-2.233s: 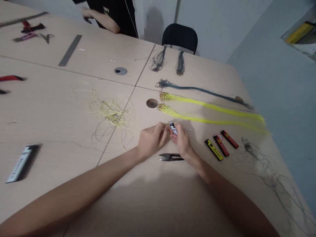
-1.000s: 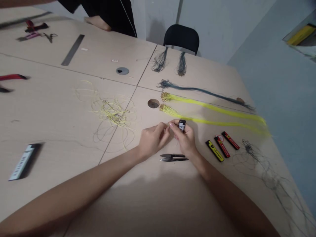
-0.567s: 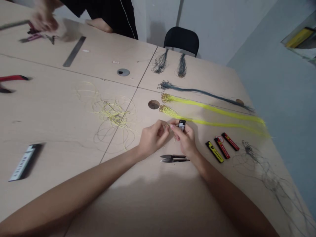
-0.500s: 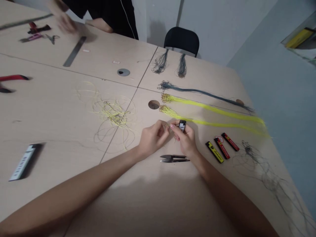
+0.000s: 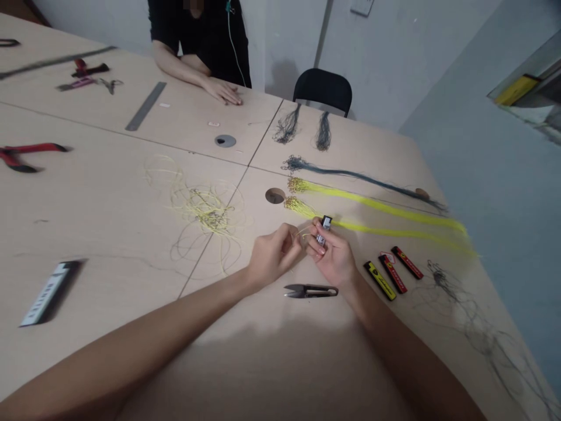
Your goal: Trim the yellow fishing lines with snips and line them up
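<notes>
In the head view, the left hand (image 5: 275,252) pinches a thin yellow string (image 5: 302,230) with its finger and thumb. The string reaches across to the right hand (image 5: 333,252), which has its fingers wrapped around a small black and white lighter (image 5: 324,230). The two hands are near each other, over the worktop (image 5: 245,368). Just below them lie small black scissors (image 5: 311,290). Past the hands are two long yellow bunches (image 5: 381,204) of string, side by side. A messy yellow heap (image 5: 209,211) sits to the left. To the right are one yellow lighter (image 5: 380,280) and two red lighters (image 5: 407,262). Across the worktop, another person's hand (image 5: 224,92) rests flat
</notes>
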Demonstrator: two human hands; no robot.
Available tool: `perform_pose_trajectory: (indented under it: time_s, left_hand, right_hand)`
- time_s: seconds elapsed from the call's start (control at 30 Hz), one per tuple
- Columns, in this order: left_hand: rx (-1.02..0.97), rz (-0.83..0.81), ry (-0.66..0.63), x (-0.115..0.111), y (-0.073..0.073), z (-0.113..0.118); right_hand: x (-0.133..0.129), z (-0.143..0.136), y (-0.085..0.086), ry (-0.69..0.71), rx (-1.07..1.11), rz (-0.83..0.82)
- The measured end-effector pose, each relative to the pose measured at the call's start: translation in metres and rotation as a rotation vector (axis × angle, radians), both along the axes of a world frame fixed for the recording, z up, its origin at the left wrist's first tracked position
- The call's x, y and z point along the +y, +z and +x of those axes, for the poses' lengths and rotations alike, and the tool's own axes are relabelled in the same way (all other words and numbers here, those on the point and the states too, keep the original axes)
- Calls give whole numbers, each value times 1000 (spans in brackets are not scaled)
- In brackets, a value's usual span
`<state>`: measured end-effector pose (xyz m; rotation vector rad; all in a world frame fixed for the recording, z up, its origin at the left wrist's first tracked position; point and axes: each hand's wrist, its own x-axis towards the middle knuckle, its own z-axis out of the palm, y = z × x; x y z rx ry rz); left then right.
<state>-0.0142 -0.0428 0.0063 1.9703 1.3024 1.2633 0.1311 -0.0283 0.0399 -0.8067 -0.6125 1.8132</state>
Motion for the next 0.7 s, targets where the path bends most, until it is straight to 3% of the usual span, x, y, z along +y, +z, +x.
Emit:
perform_pose_trajectory:
  time_s: [0.2, 0.37, 0.47, 0.57, 0.7]
  left_hand:
    - [-60, -94, 31, 1, 4, -1]
    - [-116, -155, 68, 4, 7, -2]
    - [-157, -179, 73, 6, 7, -2]
    - [-219, -238, 74, 9, 8, -2]
    - [-312, -336, 88, 17, 13, -2]
  right_hand:
    - [19, 31, 30, -177, -17, 49]
    - [31, 79, 61, -292, -177, 303]
    - [32, 109, 80, -400, -192, 372]
    - [30, 134, 98, -528, -111, 357]
    - [28, 165, 112, -711, -5, 177]
